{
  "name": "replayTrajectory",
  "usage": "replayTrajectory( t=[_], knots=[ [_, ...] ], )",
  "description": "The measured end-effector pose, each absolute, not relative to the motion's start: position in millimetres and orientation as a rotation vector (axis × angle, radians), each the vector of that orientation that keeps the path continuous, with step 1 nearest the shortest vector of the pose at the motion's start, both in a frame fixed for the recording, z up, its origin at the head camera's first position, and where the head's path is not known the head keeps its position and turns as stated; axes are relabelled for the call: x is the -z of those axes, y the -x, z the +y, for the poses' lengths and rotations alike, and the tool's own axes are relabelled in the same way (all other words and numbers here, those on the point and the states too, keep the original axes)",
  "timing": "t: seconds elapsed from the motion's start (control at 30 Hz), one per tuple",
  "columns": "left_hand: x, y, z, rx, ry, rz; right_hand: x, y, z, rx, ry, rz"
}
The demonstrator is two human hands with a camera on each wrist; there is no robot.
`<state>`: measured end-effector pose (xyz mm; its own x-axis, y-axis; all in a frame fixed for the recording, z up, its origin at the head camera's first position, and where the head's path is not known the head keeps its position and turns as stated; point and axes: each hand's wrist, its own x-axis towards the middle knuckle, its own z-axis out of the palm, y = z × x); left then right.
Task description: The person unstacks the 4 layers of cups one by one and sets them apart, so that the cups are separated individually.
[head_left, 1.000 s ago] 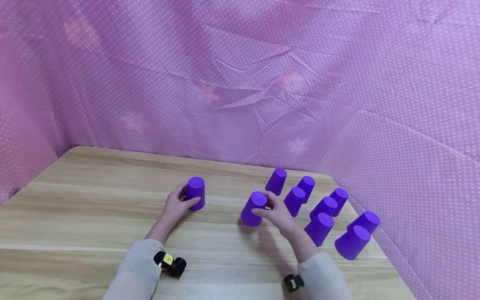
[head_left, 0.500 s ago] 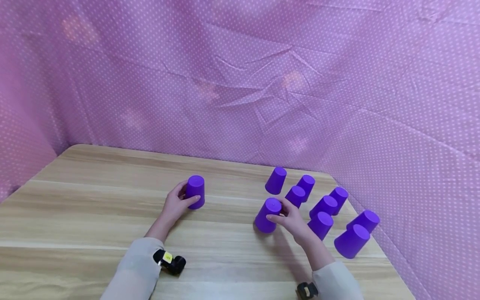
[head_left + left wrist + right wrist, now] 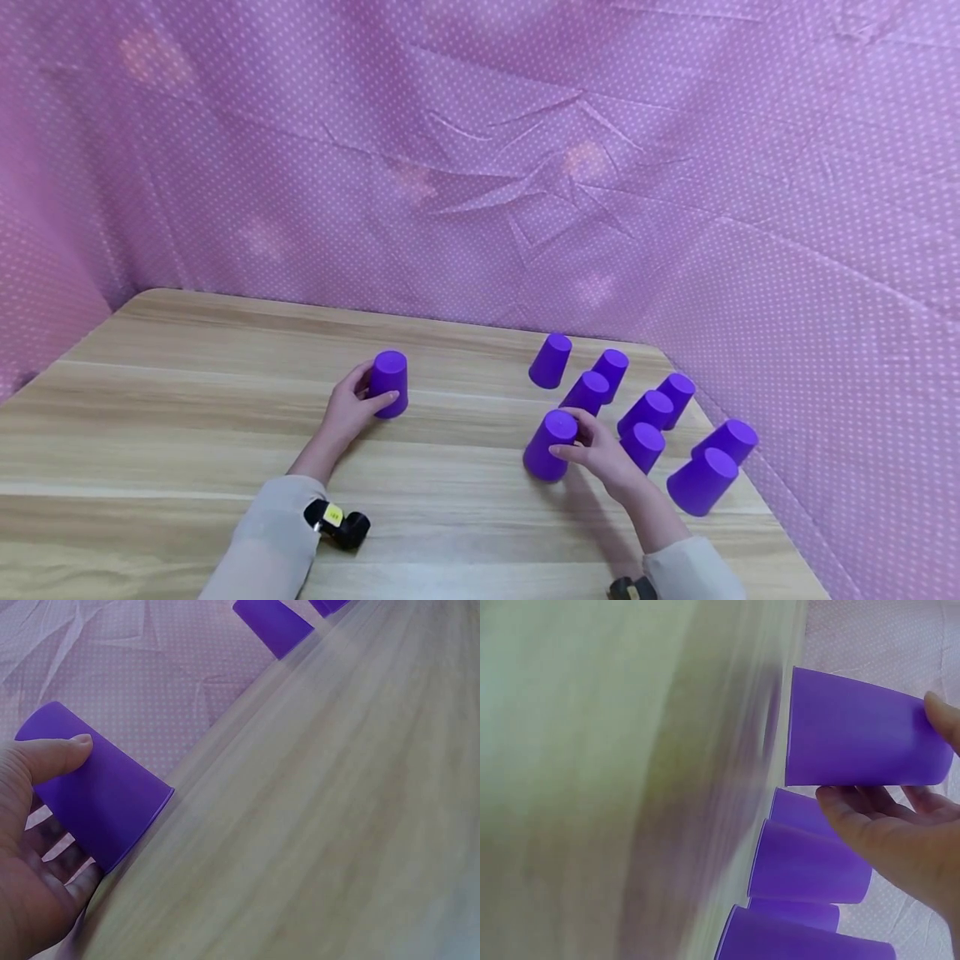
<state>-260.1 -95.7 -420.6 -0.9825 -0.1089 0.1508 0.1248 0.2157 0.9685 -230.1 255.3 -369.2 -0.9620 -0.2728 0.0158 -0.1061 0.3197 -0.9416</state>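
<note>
On the left of the head view, my left hand (image 3: 352, 410) grips an upside-down purple cup (image 3: 389, 382), thumb across its near side and fingers behind. The left wrist view shows this cup (image 3: 105, 787) with its rim down at the tabletop. To the right, my right hand (image 3: 603, 454) holds another inverted purple cup (image 3: 547, 450) between thumb and fingers. In the right wrist view that cup (image 3: 862, 731) has its rim close over the table, a shadow beside it. Just past the right hand stands a purple cup (image 3: 585, 392), its lower part hidden.
Several more inverted purple cups stand at the right side, among them a far cup (image 3: 550, 362) and a near cup (image 3: 702, 483). The wooden table (image 3: 225, 400) has a pink dotted cloth (image 3: 480, 167) hanging behind it and at both sides.
My right hand has carried its cup to the right and nearer to me, towards the group of cups. The left hand has stayed in place on its cup.
</note>
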Motion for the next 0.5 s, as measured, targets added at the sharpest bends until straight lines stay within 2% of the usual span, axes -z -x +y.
replayTrajectory(
  t=[0.5],
  knots=[
    [423,260,-95,1.852,0.004,-2.311,384,236,270,1.789,0.483,2.346]
  ],
)
